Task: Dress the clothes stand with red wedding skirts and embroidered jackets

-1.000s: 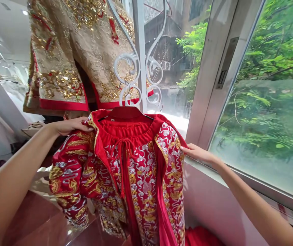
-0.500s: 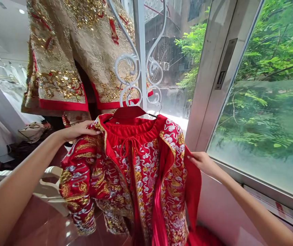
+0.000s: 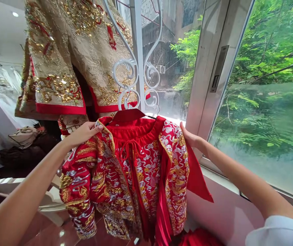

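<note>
A red jacket point(image 3: 110, 191) with gold and silver embroidery hangs open-fronted before me. Inside it is a red gathered-top garment point(image 3: 148, 160), its cord tied in a bow point(image 3: 132, 147). A dark red hanger point(image 3: 129, 115) shows at the neck, below a white scrolled metal stand point(image 3: 139, 68). My left hand point(image 3: 86, 132) is closed on the jacket's left shoulder, thumb on the collar edge. At the opposite shoulder, my right hand point(image 3: 192, 138) grips the jacket's outer edge, some fingers hidden behind the cloth. A plain red flap point(image 3: 199, 177) hangs below that hand.
A beige, gold-beaded garment point(image 3: 59, 78) with red hems hangs behind on the left. To the right are a window frame point(image 3: 214, 68) and glass. A white slatted piece of furniture point(image 3: 51, 205) stands at lower left; red fabric point(image 3: 200, 237) lies low beneath the jacket.
My right hand has moved up from the red flap to the jacket's shoulder edge. The flap now swings out further right. My left hand stays at its shoulder.
</note>
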Tool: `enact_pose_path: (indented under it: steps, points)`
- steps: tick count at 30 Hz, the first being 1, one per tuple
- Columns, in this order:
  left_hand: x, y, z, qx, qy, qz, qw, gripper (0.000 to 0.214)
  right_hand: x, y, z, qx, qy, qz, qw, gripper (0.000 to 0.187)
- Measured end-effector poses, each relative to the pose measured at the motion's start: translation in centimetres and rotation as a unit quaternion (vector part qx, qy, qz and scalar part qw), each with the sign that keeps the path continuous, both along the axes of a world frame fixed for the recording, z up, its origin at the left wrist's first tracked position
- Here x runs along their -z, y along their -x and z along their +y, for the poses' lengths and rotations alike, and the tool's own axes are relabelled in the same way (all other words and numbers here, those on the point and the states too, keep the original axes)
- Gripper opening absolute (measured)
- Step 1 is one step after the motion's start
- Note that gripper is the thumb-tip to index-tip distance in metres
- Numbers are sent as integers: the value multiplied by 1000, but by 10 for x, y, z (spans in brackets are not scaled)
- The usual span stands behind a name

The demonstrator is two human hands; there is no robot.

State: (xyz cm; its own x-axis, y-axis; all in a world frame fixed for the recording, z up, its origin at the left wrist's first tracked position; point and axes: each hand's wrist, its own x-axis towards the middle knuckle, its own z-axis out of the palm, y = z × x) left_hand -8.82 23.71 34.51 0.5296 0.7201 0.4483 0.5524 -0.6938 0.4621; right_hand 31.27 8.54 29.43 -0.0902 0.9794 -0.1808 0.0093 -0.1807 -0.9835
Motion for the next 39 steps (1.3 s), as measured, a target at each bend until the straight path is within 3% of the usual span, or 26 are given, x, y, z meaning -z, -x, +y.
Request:
enact_pose_path:
  steps: [3,6,10,13,17,19,20,22,24,26,30,34,36,39]
  points:
    - [-5,-5,-3,0,24,13,1000,58,-10,8,9,55,-33,9,998,55]
    - [-12,-10,-4,-40,-12,-24,999,50,-21,16,16,68,-62,-29,995,35]
    - [-15,-8,-3,-28,-61,-49,997,45,-34,24,19,49,-107,-103,988,29]
    - [-14,-5,-6,10,-65,-21,998,46,-37,27,21,82,-154,-144,974,26]
    - [-12,-7,-11,5,-80,43,996,49,-46,26,19,120,-203,-250,939,31]
    - [-10,-9,-13,4,-78,49,996,50,-54,28,16,138,-263,-368,881,34]
    - [-10,-10,-14,6,-74,46,996,49,-59,30,14,160,-304,-439,830,34]
    - [-8,-10,-13,12,-67,36,997,48,-68,36,13,230,-377,-561,701,31]
    - [-6,-8,-12,7,-65,30,997,47,-77,42,14,297,-420,-621,591,27]
    - [-4,-7,-11,-7,-68,25,997,46,-84,47,18,332,-438,-639,538,26]
    - [1,-7,-14,-30,-78,-1,997,44,-93,51,14,335,-394,-675,526,29]
    - [9,-14,-22,-52,-107,-28,992,44,-83,55,-7,292,-396,-704,512,33]
    - [14,-18,-26,-73,-122,-33,989,46,-72,60,-14,254,-411,-698,529,32]
    - [20,-23,-31,-124,-141,-23,982,50,-63,63,-15,195,-413,-668,587,32]
